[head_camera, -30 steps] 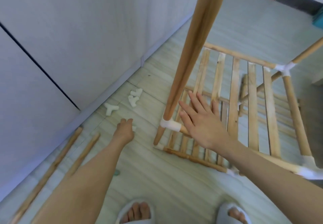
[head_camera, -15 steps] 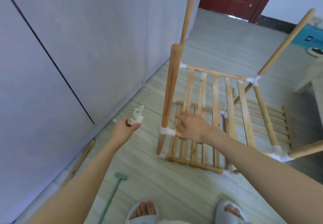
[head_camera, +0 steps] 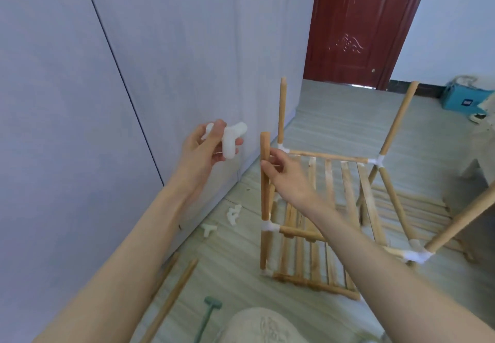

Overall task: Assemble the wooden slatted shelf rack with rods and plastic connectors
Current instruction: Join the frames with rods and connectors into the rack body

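The half-built wooden rack (head_camera: 332, 203) stands on the floor, with two slatted shelves joined by white plastic connectors and upright rods. My left hand (head_camera: 201, 152) is raised and grips a white plastic connector (head_camera: 231, 139) just left of the top of the near left upright rod (head_camera: 265, 179). My right hand (head_camera: 286, 179) grips that rod below its bare top end. The rack's other upright rods also end bare at the top.
Loose white connectors (head_camera: 232, 214) lie on the floor by the wall. Two spare rods (head_camera: 174, 294) and a green mallet (head_camera: 207, 318) lie at the lower left. A red door (head_camera: 359, 26) stands behind, and a blue box (head_camera: 466, 98) sits at the far right.
My left hand has lifted a connector from the floor up to the height of the rod's top. My right hand rose from the lower shelf and now grips the near upright rod.
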`<state>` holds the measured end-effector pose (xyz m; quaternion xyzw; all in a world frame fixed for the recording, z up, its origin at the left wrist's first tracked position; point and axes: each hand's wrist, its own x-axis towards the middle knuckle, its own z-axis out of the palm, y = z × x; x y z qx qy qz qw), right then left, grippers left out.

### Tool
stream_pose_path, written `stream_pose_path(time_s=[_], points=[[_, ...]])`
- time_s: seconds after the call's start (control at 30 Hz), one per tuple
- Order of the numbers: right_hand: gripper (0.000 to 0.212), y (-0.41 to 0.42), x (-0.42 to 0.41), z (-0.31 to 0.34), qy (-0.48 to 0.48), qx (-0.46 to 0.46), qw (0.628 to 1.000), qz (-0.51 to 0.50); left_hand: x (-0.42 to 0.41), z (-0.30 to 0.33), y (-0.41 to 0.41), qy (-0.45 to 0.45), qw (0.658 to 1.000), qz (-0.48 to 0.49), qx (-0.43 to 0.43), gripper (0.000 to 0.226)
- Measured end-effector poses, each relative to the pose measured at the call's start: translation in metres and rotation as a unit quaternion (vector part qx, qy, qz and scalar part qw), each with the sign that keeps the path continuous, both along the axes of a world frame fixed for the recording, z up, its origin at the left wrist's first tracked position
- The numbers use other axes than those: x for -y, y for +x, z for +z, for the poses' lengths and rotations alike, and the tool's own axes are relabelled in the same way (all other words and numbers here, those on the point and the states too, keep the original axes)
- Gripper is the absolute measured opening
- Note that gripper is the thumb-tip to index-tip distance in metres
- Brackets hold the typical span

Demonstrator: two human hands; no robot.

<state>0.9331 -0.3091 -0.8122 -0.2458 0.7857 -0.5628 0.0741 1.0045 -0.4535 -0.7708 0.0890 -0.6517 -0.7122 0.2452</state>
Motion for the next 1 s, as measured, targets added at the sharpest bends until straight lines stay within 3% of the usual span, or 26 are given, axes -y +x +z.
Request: stream_pose_path(time_s=[0.13, 0.2, 0.37, 0.6, 0.7, 0.8, 0.9, 1.0], points=[[0.037, 0.004, 0.001, -0.002, -0.003, 0.007, 1.0, -0.002, -0.013, 0.029, -0.011, 0.085, 0.995, 0.003, 0.043, 0.015], [0.037, 0.005, 0.002, -0.003, -0.004, -0.001, 1.0, -0.001, -0.018, 0.037, -0.021, 0.078, 0.992, 0.0, 0.097, 0.012], [0.038, 0.008, 0.001, -0.004, -0.008, -0.009, 1.0, 0.0, -0.022, 0.038, -0.045, -0.169, 0.973, 0.031, 0.154, 0.016], [0.035, 0.004, -0.003, -0.004, 0.005, -0.016, 1.0, 0.008, -0.026, 0.044, -0.061, -0.413, 0.894, 0.043, 0.167, 0.024], [0.033, 0.001, -0.004, -0.004, 0.004, -0.02, 1.0, 0.006, -0.022, 0.045, -0.068, -0.475, 0.859, 0.004, 0.189, 0.04], [0.031, 0.001, -0.003, -0.005, 0.003, -0.024, 1.0, -0.003, -0.022, 0.038, -0.069, -0.502, 0.852, 0.036, 0.144, 0.057], [0.029, 0.0, 0.0, -0.006, 0.003, -0.023, 1.0, -0.014, -0.027, 0.035, -0.063, -0.533, 0.839, 0.096, 0.056, 0.039], [0.031, 0.0, 0.0, -0.006, 0.006, -0.025, 1.0, -0.014, -0.03, 0.035, -0.063, -0.572, 0.818, 0.052, 0.034, 0.02]])
